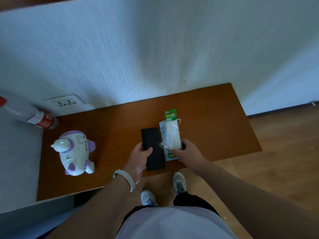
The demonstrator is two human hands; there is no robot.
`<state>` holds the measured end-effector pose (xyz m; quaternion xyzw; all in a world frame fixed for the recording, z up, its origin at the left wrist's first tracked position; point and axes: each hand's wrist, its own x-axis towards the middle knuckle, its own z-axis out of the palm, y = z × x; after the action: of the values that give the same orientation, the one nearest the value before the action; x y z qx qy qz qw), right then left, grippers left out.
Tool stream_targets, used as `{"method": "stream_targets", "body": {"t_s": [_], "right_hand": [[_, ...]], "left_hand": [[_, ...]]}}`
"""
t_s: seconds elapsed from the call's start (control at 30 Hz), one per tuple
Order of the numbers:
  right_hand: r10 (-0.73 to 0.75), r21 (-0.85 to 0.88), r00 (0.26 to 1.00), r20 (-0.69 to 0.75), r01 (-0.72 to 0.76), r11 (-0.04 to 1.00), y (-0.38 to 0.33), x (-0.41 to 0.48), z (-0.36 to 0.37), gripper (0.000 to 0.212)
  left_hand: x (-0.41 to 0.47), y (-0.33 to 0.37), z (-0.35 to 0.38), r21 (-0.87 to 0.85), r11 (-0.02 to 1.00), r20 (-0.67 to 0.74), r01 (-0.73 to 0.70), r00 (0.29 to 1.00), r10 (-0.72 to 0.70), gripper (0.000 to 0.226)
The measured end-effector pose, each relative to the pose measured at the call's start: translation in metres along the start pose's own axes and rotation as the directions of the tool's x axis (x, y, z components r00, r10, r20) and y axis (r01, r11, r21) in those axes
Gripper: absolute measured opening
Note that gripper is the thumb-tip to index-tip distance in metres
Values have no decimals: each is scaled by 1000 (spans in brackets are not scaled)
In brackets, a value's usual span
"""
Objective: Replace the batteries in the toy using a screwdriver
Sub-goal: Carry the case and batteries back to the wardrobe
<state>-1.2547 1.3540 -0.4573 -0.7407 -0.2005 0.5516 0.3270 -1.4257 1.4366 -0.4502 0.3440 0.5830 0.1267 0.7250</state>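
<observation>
White wall (155, 49), brown table (215, 118) — wood floor (284, 152)

The toy (76, 152) is a white plastic animal with purple trim, lying tipped over on the left of the brown worktop (215, 118), its speaker holes facing up and its stubby purple-tipped feet pointing toward the near edge. Well apart from it to the right is a flat black case (152, 149), long and narrow and closed, with the left hand (139, 157) holding its near half, thumb across the top. Just beside the case is the battery pack (170, 133), a green card under crinkled clear plastic, pinched at its near end by the right hand (188, 150). I cannot tell whether either one rests on the worktop.
</observation>
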Motion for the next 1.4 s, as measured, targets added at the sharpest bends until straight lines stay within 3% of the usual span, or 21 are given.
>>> {"method": "stream_targets", "body": {"t_s": [0.27,0.53,0.87,1.07,1.4], "right_hand": [[-15,64,990,-141,24,998,-5,-41,-13,34],[44,351,917,-397,108,930,17,-107,10,22],[99,533,823,-559,266,803,65,-183,13,23],[137,580,754,-643,362,730,100,-215,-25,25],[212,568,602,-770,496,657,202,-314,-148,23]], "left_hand": [[-18,8,15,-46,998,56,-30,998,33,25],[-40,15,10,41,993,347,-115,933,93,27],[-85,0,48,164,971,532,-175,845,62,22],[-111,-16,106,235,949,594,-210,804,31,26],[-193,-92,272,379,878,680,-294,732,-49,19]]}}
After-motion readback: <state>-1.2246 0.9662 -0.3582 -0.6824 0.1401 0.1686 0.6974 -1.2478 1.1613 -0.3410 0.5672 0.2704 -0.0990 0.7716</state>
